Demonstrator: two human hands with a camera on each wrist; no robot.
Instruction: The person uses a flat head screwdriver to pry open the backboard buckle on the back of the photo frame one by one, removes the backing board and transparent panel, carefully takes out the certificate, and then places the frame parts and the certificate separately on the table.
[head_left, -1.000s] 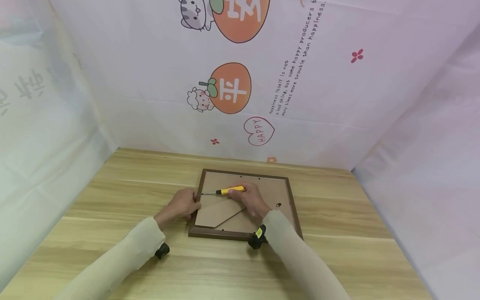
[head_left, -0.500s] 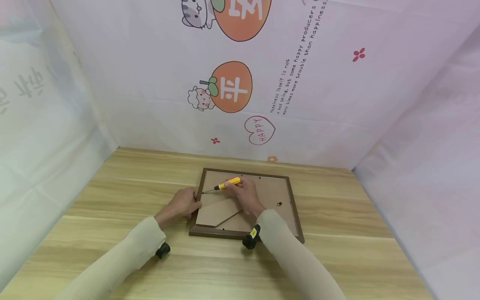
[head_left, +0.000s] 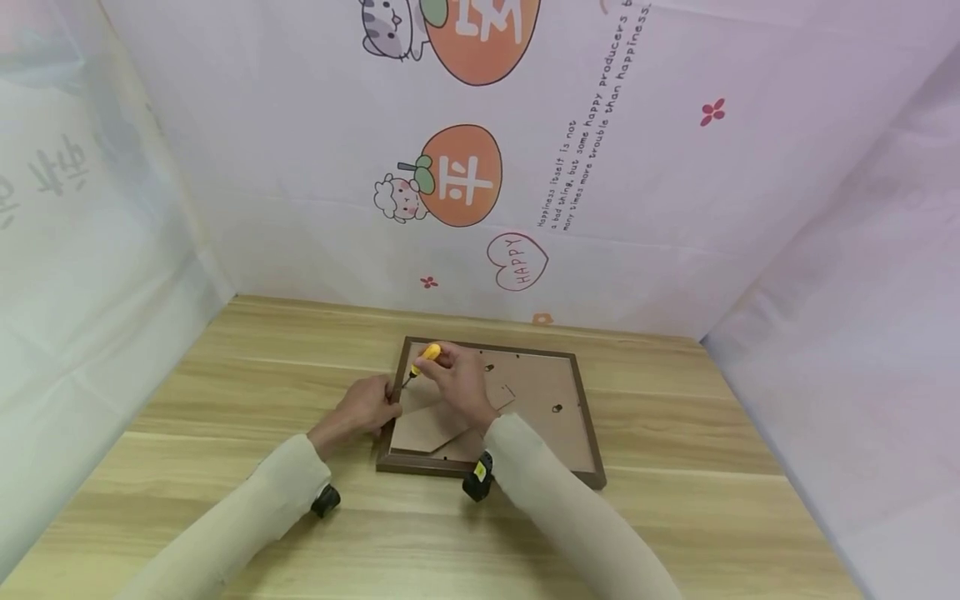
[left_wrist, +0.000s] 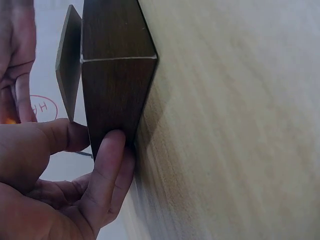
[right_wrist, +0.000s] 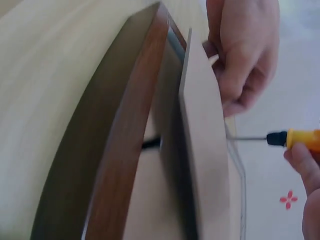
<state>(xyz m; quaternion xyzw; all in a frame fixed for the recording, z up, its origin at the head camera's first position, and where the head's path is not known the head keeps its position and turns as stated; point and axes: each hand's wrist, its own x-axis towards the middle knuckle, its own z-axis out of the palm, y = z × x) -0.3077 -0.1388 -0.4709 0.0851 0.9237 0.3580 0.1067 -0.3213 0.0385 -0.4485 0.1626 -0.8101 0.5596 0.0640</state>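
A brown picture frame lies face down on the table, its tan backing board up. A flat stand flap is attached to the back and tilts up off the board in the right wrist view. My left hand grips the frame's left side, thumb over the back edge and fingers along the outer side. My right hand holds a small screwdriver with a yellow handle. It leans steeply, its thin shaft pointing down to the left inner edge, near my left fingers. The flap hides the tip in the right wrist view.
Small black tabs line the frame's inner edges. Two hanging rings sit on the backing board. The wood-grain table runs back to a white printed cloth, with cloth at both sides too.
The screwdriver has swung from nearly flat to steep, its tip staying by the left inner edge. My right hand has moved left, exposing a second ring. The left hand stays put.
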